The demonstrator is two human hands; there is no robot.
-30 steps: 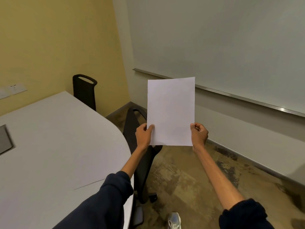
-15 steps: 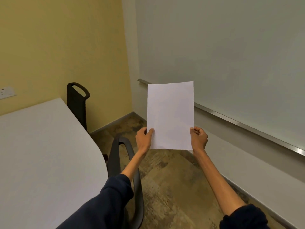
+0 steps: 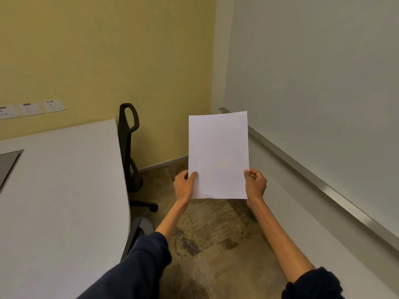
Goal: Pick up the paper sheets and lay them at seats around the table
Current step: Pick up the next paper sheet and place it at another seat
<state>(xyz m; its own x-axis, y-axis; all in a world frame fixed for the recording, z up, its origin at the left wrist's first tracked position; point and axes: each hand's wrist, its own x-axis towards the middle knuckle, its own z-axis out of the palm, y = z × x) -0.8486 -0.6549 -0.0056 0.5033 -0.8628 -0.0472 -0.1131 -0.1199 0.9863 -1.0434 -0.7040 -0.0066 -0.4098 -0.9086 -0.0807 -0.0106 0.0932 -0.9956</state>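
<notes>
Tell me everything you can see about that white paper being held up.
The paper is plain white, blank on the side facing us, flat and uncreased. It stands upright in portrait pose, in the air above the floor, right of the table. The left hand pinches its lower left edge, the right hand its lower right edge. Whether it is one sheet or several cannot be told.

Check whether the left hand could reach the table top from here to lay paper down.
Probably yes: the table lies just beside the left hand with nothing between, though that hand grips the paper.
</notes>
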